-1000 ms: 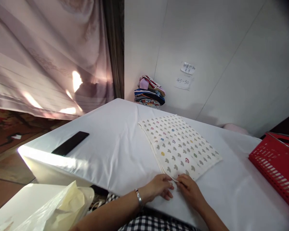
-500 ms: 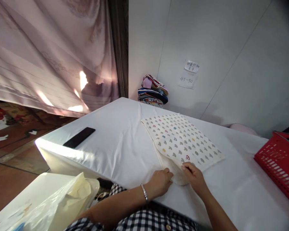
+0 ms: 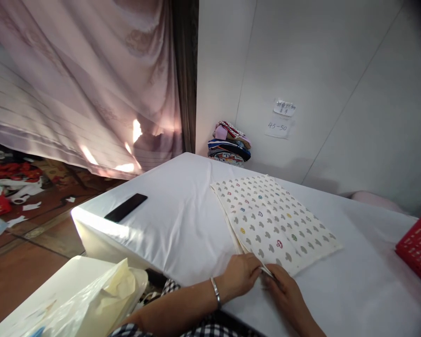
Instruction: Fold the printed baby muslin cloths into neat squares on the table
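A cream cloth point(image 3: 270, 215) printed with grey and coloured mushroom shapes lies folded in layers on the white-covered table point(image 3: 182, 210). Its near edge is pinched up in both hands. My left hand point(image 3: 240, 276), with a silver bracelet at the wrist, grips that edge from the left. Close beside it, my right hand point(image 3: 280, 285) holds the same edge between thumb and fingers. A short strip of the edge shows between the two hands; most of the fingertips are hidden.
A dark phone-like slab point(image 3: 126, 208) lies on the table's left. Folded clothes point(image 3: 229, 144) are stacked at the back against the wall. A red plastic basket point(image 3: 419, 248) stands at the right. Lower left, a plastic bag point(image 3: 98, 299) rests on a white surface point(image 3: 52, 290).
The cloth's upper layer has come down over the lower one at the near edge. My hands have drawn together there. The view has shifted slightly.
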`<action>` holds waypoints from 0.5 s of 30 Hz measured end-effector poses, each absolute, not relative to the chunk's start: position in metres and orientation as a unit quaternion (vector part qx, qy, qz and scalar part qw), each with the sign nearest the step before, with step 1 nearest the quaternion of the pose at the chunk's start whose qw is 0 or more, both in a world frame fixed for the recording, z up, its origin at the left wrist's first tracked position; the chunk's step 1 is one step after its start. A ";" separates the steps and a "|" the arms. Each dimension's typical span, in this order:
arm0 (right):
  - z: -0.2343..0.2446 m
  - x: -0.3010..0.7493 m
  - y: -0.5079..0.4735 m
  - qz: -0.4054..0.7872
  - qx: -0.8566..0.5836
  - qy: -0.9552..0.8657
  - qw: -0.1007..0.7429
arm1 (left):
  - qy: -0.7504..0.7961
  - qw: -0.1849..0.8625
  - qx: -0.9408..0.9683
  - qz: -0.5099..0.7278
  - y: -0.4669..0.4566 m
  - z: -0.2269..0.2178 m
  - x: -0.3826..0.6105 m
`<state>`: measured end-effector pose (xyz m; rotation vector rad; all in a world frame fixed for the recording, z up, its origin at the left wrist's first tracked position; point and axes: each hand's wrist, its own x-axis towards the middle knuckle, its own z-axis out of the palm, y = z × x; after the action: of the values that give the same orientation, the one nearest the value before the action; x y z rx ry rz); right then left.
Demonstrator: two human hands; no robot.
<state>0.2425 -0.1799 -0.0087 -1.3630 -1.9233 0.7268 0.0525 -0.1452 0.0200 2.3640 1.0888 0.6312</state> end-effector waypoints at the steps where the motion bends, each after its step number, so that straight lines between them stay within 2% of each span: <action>1: -0.006 0.242 -0.178 0.285 -0.521 -0.730 0.339 | 0.389 0.233 0.858 0.242 -0.146 0.021 0.053; 5: 0.010 0.238 -0.172 0.340 -0.522 -0.687 0.374 | 0.386 0.252 0.837 0.296 -0.146 0.019 0.054; 8: 0.026 0.241 -0.166 0.336 -0.550 -0.638 0.421 | 0.435 0.259 0.804 0.313 -0.142 0.016 0.050; 15: 0.060 0.261 -0.148 0.284 -0.604 -0.592 0.452 | 0.598 0.213 0.737 0.230 -0.119 0.015 0.034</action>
<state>0.2608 -0.1479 0.0602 -1.4920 -1.4616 0.7012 0.0343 -0.1188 0.0150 2.0455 1.6608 0.6394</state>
